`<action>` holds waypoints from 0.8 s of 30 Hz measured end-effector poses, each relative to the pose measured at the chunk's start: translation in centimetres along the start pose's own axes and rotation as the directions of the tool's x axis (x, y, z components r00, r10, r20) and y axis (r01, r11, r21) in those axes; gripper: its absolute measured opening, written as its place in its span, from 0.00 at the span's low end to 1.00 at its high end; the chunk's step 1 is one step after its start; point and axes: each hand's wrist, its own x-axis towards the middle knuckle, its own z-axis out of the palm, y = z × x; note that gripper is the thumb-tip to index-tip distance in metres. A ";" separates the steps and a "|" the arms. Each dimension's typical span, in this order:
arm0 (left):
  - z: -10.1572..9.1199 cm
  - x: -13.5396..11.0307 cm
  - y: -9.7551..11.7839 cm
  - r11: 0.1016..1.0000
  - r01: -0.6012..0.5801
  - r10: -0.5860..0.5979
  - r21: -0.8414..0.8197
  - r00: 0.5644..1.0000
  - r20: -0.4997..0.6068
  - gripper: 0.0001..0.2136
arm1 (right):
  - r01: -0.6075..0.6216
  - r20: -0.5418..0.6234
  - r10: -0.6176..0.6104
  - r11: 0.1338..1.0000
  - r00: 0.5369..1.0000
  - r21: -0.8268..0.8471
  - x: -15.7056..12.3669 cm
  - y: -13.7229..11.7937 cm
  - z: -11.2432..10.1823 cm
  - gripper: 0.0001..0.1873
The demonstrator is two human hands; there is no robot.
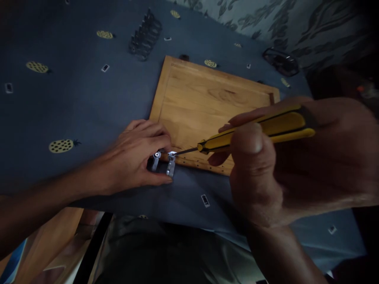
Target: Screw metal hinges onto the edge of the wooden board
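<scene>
A wooden board [204, 98] with a raised rim lies on the cloth, small holes dotting its near edge. Two small metal hooks [171, 165] sit at that edge near its left corner; a cross-head screw shows in the left one. My left hand [139, 152] is closed round them, fingers on the board and thumb at the right hook's lower end. In my right hand [266, 165] is a yellow screwdriver [254, 132] with black stripes, gripped by the handle. Its thin shaft slants left, and the tip meets the top of the right hook.
A blue tablecloth [74, 106] printed with pineapples covers the table. Beyond the board's left corner lies a row of dark hooks [145, 35]. Glasses with dark frames [281, 62] rest at the far right, by the patterned wall [266, 23]. My lap is below the table edge.
</scene>
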 end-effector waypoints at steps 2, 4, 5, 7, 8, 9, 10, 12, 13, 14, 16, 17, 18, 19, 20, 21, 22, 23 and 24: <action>0.0 0.1 0.0 1.000 0.014 -0.014 0.000 1.000 0.017 0.14 | -0.025 -0.115 0.029 0.999 0.993 0.043 -0.3 -0.3 0.6 0.04; -0.1 0.1 0.0 1.000 0.023 -0.023 0.005 0.999 0.023 0.14 | -0.016 -0.163 0.029 0.997 0.986 0.077 -0.5 -0.4 0.9 0.05; -0.1 0.1 0.0 1.000 0.022 -0.022 0.004 1.000 0.020 0.13 | -0.004 -0.151 0.015 0.998 0.988 0.070 -0.4 -0.3 0.9 0.05; -0.1 0.1 -0.1 1.000 0.024 -0.024 0.005 1.000 0.017 0.13 | 0.048 -0.062 -0.046 0.998 0.997 0.037 0.0 0.2 0.5 0.06; -0.1 0.1 -0.1 1.000 0.024 -0.024 0.004 1.000 0.016 0.13 | 0.084 0.005 -0.085 0.996 0.996 0.026 0.2 0.4 0.3 0.08; -0.1 0.1 -0.1 1.000 0.024 -0.024 0.004 1.000 0.016 0.13 | 0.112 0.066 -0.113 0.993 0.991 0.024 0.3 0.5 0.1 0.10; -0.1 0.1 -0.1 1.000 0.024 -0.024 0.006 1.000 0.018 0.13 | 0.116 0.113 -0.118 0.993 0.987 0.026 0.4 0.5 -0.1 0.11; 0.0 0.0 -0.1 1.000 0.016 -0.017 0.013 1.000 0.015 0.13 | 0.054 0.026 -0.055 0.998 0.998 0.040 0.5 0.0 -0.2 0.09; 0.0 0.0 -0.1 1.000 0.004 -0.004 0.016 1.000 0.007 0.13 | 0.011 -0.017 -0.011 0.999 1.000 0.044 0.4 -0.3 -0.2 0.09; 0.0 0.0 -0.1 1.000 -0.008 0.008 0.021 1.000 -0.004 0.13 | -0.035 -0.005 0.036 0.999 0.999 0.036 0.4 -0.5 -0.3 0.10; 0.1 -0.1 0.0 0.999 -0.030 0.031 0.032 0.999 -0.034 0.12 | -0.057 0.066 0.056 0.998 0.996 0.012 0.4 -0.4 -0.6 0.09; 0.1 -0.1 0.0 0.999 -0.032 0.033 0.036 0.999 -0.042 0.11 | -0.053 0.126 0.053 0.999 0.991 -0.003 0.5 0.0 -0.9 0.08; 0.1 -0.1 -0.1 0.999 -0.034 0.035 0.034 0.998 -0.044 0.10 | 0.011 0.164 -0.013 1.000 0.986 0.012 0.7 0.6 -1.2 0.07; 0.1 -0.1 -0.1 0.999 -0.032 0.033 0.030 0.999 -0.040 0.09 | 0.083 0.231 -0.091 0.996 0.969 0.045 0.9 1.2 -1.6 0.10; 0.1 -0.1 -0.1 0.999 -0.030 0.030 0.026 0.999 -0.038 0.09 | 0.133 0.273 -0.147 0.989 0.951 0.069 1.0 1.9 -1.8 0.14; 0.1 -0.1 -0.1 0.999 -0.032 0.032 0.022 0.999 -0.035 0.08 | 0.174 0.284 -0.197 0.979 0.939 0.103 1.2 2.3 -1.9 0.19; 0.1 -0.1 -0.1 0.999 -0.033 0.034 0.022 0.999 -0.035 0.08 | 0.176 0.297 -0.206 0.976 0.932 0.125 1.3 2.5 -1.9 0.20; 0.1 -0.1 -0.1 0.999 -0.034 0.035 0.026 0.999 -0.036 0.07 | 0.153 0.287 -0.188 0.978 0.939 0.139 1.3 2.4 -1.8 0.18; 0.1 -0.1 -0.1 0.999 -0.035 0.036 0.033 0.999 -0.037 0.07 | 0.120 0.275 -0.159 0.981 0.948 0.155 1.3 2.1 -1.5 0.13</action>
